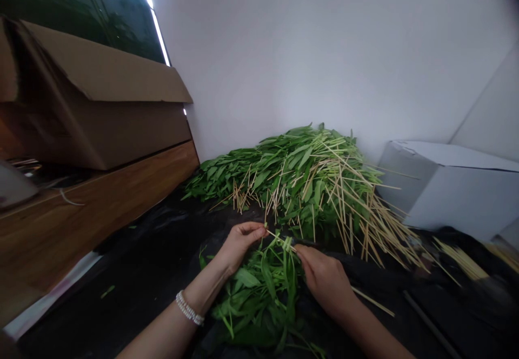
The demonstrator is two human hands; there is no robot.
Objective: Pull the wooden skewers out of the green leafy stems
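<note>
Green leafy stems (259, 288) lie loose on the black sheet (154, 272) directly in front of the person, partly under both hands. Left hand (240, 243), with a beaded bracelet (187, 308) at the wrist, pinches the near end of a thin wooden skewer (279, 237) between thumb and forefinger, the other fingers curled in. Right hand (324, 278) closes its fingertips around the other part of the same skewer, where several green stems are gathered against it; the exact grip of the lower fingers is hidden behind the back of the hand. The skewer runs almost level between the two hands, just above the loose leaves. A second skewer (373, 301) lies on the sheet just beside the right wrist. Behind the hands rises a large heap of leaves already on skewers (316, 186), their pale sticks fanning out toward the right. More bare sticks (462, 261) lie near the right edge. A white box (446, 186) stands at right against the wall, and a brown cardboard box (101, 105) rests on a wooden ledge (101, 213) at left.
</note>
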